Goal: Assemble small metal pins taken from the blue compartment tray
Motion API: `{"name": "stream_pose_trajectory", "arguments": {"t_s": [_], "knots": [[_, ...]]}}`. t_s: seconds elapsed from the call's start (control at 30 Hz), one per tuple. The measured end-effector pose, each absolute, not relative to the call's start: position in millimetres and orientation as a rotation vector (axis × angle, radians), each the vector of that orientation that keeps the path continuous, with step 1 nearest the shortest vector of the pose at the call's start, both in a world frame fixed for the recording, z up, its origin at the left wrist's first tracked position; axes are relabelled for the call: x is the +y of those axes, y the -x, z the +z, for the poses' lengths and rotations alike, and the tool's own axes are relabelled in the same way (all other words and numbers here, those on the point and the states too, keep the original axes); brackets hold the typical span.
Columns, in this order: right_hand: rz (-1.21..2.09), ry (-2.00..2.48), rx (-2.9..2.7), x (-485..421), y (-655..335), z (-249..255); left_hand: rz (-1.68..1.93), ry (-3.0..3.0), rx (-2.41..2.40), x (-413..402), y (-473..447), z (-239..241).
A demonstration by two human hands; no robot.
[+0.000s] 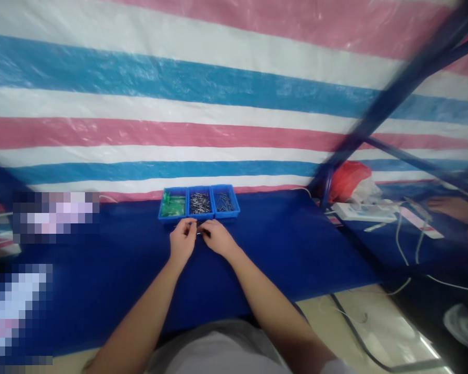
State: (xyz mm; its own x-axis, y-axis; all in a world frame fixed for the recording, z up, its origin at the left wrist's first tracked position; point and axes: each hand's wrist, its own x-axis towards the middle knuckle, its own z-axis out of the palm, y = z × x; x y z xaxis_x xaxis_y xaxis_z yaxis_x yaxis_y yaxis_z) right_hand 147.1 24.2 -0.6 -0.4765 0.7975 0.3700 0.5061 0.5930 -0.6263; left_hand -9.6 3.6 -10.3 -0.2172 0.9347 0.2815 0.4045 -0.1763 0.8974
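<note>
Both my hands meet on the blue tabletop (101, 270) just in front of three small blue bins. My left hand (182, 240) has its fingers curled in a pinch, and my right hand (216, 236) is also pinched. Between their fingertips is a small thin metal piece (198, 232), too small to name. The left bin (172, 205) holds green parts, the middle bin (200, 203) holds silvery metal pieces, and the right bin (223, 201) holds darker metal pieces.
A striped pink, white and blue tarp (203, 104) hangs behind the table. At the right stand a dark blue metal frame (390, 98), a red plastic bag (349, 179), a white power strip (361, 210) with cables, and another person's hand (448, 204).
</note>
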Motion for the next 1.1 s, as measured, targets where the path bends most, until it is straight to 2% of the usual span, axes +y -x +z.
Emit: {"name": "stream_pose_trajectory", "arguments": {"t_s": [0.73, 1.1], "knots": [[0.593, 1.024, -2.180, 24.3, -148.7, -1.0, 1.376, -1.558, 1.605, 2.5, 9.4, -8.8], [0.776, 1.024, -1.852, 20.7, -143.7, 5.9, 1.414, -1.508, 1.561, 4.2, 9.4, -11.6]]}}
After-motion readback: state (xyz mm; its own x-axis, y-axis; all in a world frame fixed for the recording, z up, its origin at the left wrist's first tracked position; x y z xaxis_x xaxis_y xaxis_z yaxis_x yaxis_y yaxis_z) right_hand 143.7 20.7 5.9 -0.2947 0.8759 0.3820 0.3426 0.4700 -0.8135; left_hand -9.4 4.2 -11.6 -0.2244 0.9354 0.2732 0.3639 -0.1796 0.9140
